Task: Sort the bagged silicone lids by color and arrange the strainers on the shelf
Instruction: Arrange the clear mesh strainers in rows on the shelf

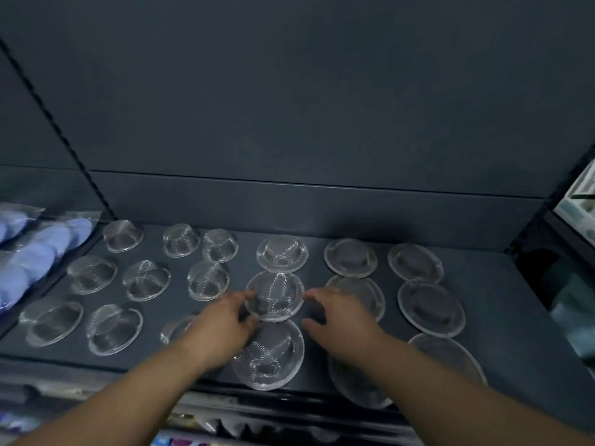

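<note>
Several clear-rimmed mesh strainers lie upside down in rows on a dark shelf. In the middle row sits one strainer, partly overlapping a larger strainer at the front edge. My left hand pinches the middle strainer's left rim between thumb and fingers. My right hand is at its right side, index fingertip touching the rim, thumb spread apart below it and holding nothing. Bagged blue silicone lids lie on the neighbouring shelf section at the left.
A dark back panel rises behind the shelf. An upright post divides it from the left section. Boxed goods stand at the far right. Packaged items hang below the front edge. Large strainers fill the right rows.
</note>
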